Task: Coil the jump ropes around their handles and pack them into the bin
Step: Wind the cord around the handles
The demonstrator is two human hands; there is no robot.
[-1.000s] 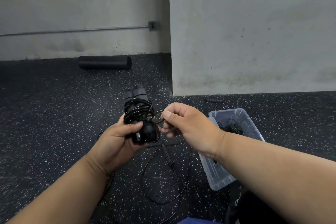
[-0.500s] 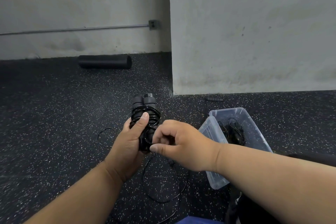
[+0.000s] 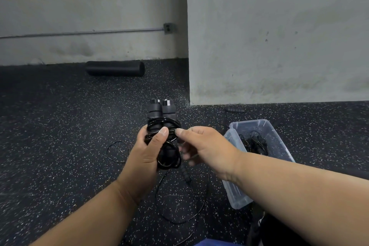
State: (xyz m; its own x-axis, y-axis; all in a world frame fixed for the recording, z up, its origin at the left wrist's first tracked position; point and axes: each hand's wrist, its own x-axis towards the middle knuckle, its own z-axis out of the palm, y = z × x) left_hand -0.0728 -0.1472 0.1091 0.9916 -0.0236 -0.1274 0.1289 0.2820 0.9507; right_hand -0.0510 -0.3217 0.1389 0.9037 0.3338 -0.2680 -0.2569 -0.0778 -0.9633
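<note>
A: What do we see in the clear bin [image 3: 277,136]?
B: It stands on the speckled floor [image 3: 60,126] at our right, open-topped, with a tangle of black rope [image 3: 254,143] lying in its bottom. Our right forearm crosses in front of its near end.
A: And the rope in work?
B: We hold the coiled jump rope [image 3: 162,126] upright in front of us, left of the bin. Our left hand [image 3: 148,154] grips both handles, thumb pressed on the coils; our right hand [image 3: 201,148] pinches a strand at the bundle's side.
A: What bounds the working room?
B: A wall corner [image 3: 187,46] just behind the bundle, and a foam roller [image 3: 115,68] against the far wall. A loose rope [image 3: 179,201] loops over the floor beneath our hands, and another handle [image 3: 234,110] lies beyond the bin.
</note>
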